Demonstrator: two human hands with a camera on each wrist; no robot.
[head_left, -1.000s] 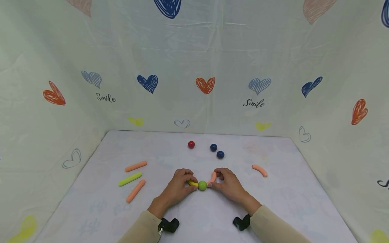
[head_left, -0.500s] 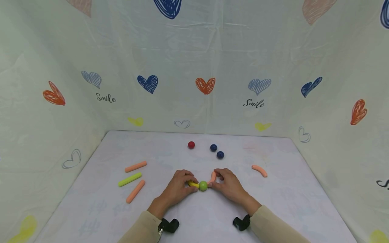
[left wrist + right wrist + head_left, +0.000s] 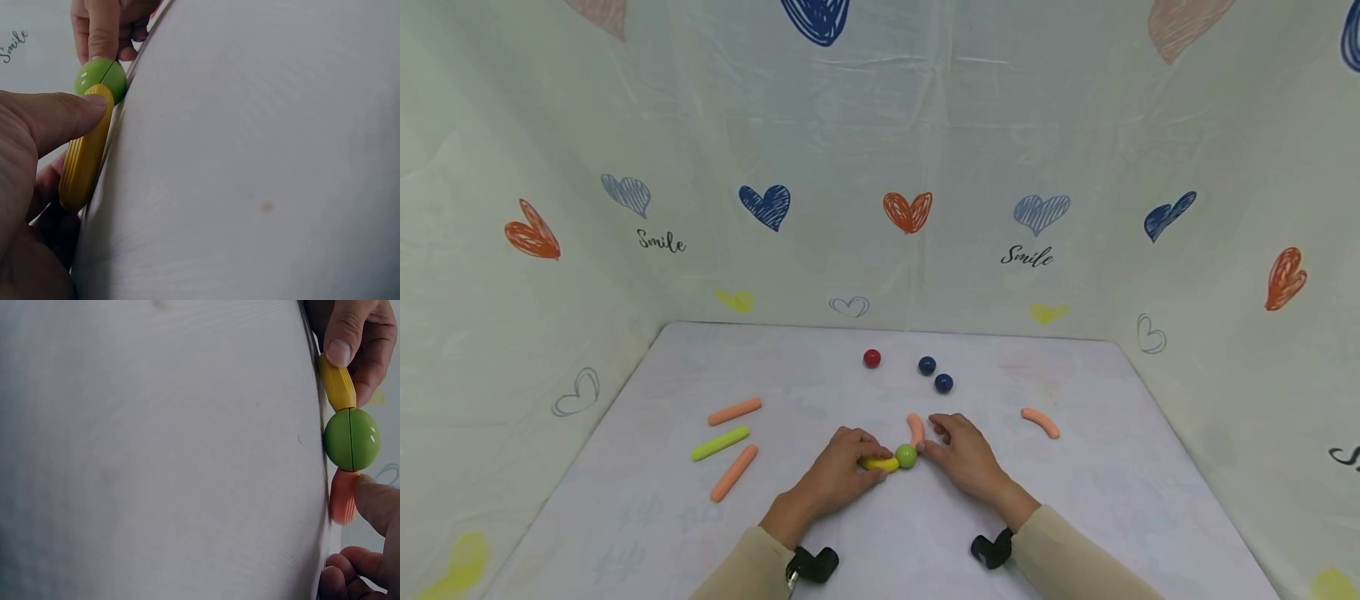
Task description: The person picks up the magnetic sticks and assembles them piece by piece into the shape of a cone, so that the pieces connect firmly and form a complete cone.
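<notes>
My left hand (image 3: 835, 468) pinches a short yellow curved stick (image 3: 882, 463) with ribbed sides between thumb and fingers. The far end of that stick meets a glossy green ball (image 3: 906, 456) with a seam around it. A salmon-pink curved stick (image 3: 916, 427) reaches from the ball away from me, on the tabletop. My right hand (image 3: 967, 460) is just right of the pink stick, thumb and fingers spread apart. In the right wrist view its thumb tip (image 3: 370, 492) is right at the pink stick (image 3: 342, 499), close below the ball, while its other fingers stay off it.
A red ball (image 3: 872, 358) and two dark blue balls (image 3: 927, 366) lie toward the back of the white table (image 3: 1075, 517). Two straight orange sticks (image 3: 734, 472) and a lime stick (image 3: 720, 443) lie at left. Another curved pink stick (image 3: 1041, 422) lies at right.
The right fingers have let go of the pink stick, which now points more directly away from me. The yellow stick and green ball have shifted slightly right, and the left hand shows more of the stick.
</notes>
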